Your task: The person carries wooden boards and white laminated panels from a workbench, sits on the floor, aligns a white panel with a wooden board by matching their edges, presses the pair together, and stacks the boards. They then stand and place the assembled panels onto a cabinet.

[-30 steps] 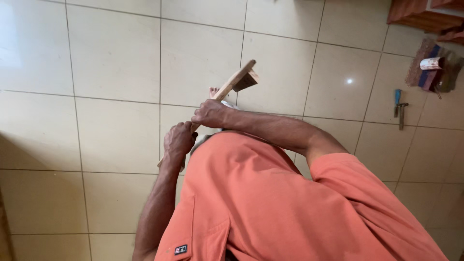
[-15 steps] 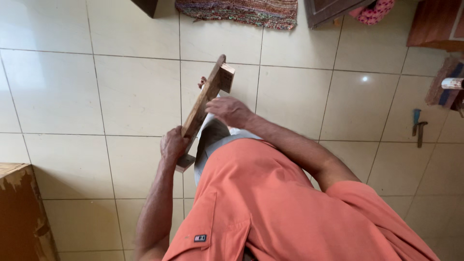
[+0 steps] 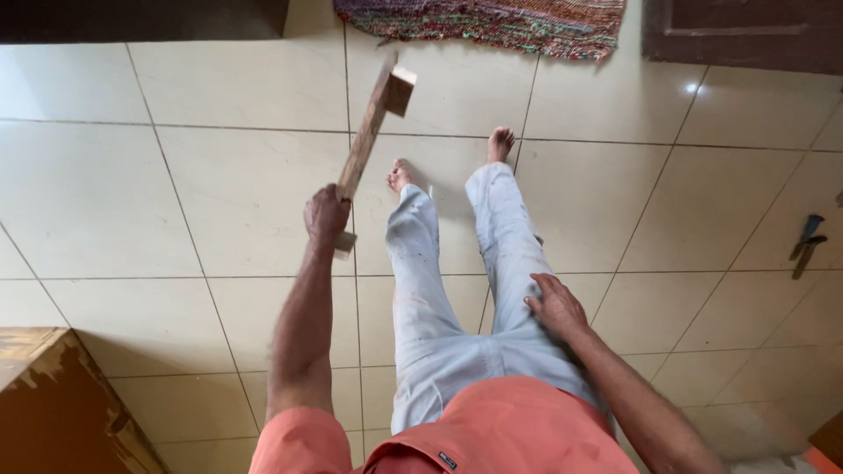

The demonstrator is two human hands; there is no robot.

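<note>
Wooden piece (image 3: 369,132) raised in left hand (image 3: 326,213); right hand (image 3: 555,305) on thigh.

Right hand (image 3: 556,307) let go of the wooden piece (image 3: 369,140), now flat on the right thigh, lower right of centre. Earlier both hands gripped the wood near mid-frame. Left hand (image 3: 327,215) alone holds it now, arm stretched out, wood raised toward upper centre, block end up near the rug (image 3: 483,22). View tilted forward: legs in pale trousers (image 3: 457,290) and bare feet (image 3: 500,140) now visible, orange shirt dropped to the bottom edge. Brown wooden box (image 3: 53,395) shows bigger at lower left. Tools (image 3: 806,241) moved to right edge.
</note>
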